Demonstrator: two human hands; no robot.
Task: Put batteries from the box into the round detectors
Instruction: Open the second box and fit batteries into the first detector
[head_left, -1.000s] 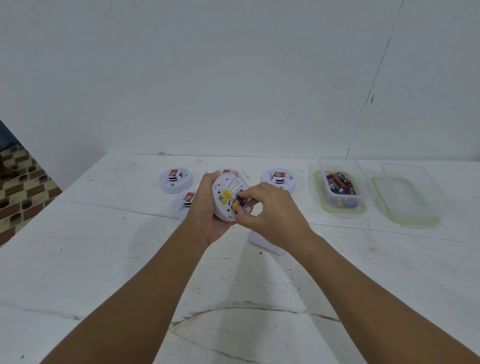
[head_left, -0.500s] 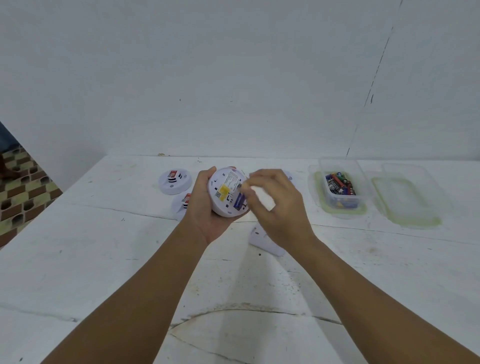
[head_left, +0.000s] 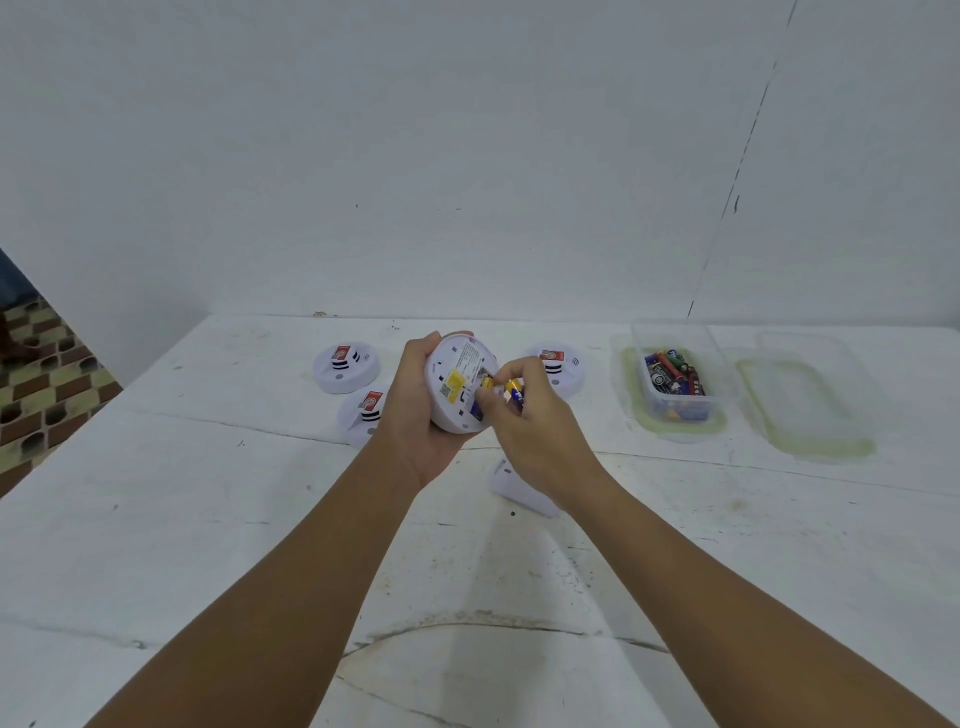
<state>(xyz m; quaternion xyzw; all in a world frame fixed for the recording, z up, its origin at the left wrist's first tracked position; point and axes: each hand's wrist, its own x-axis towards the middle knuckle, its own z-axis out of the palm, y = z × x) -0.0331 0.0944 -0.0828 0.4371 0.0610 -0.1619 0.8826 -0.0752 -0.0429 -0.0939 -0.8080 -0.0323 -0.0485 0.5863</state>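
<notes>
Batteries (head_left: 673, 376) lie heaped in the clear box (head_left: 675, 340), which stands on the white table (head_left: 208, 519) well to the right of the held detector (head_left: 458, 384). That detector, a round white one, sits tilted in the left hand (head_left: 415, 415), whose fingers and thumb wrap around its rim so that its underside, with a yellow label, faces the person. The right hand (head_left: 530, 421) pinches a blue and gold battery (head_left: 513, 391) at the open slot on the detector's right edge; a second battery (head_left: 480, 397) of the same colours is already lodged in the slot, just beside the first. Three more detectors rest on the table behind the held one: one (head_left: 347, 366) to its left, one (head_left: 366, 415) partly hidden by the left wrist, one (head_left: 558, 364) behind the right hand. The box lid (head_left: 805, 400) lies to the right of the box. A small white piece (head_left: 519, 488) lies below the right wrist.
</notes>
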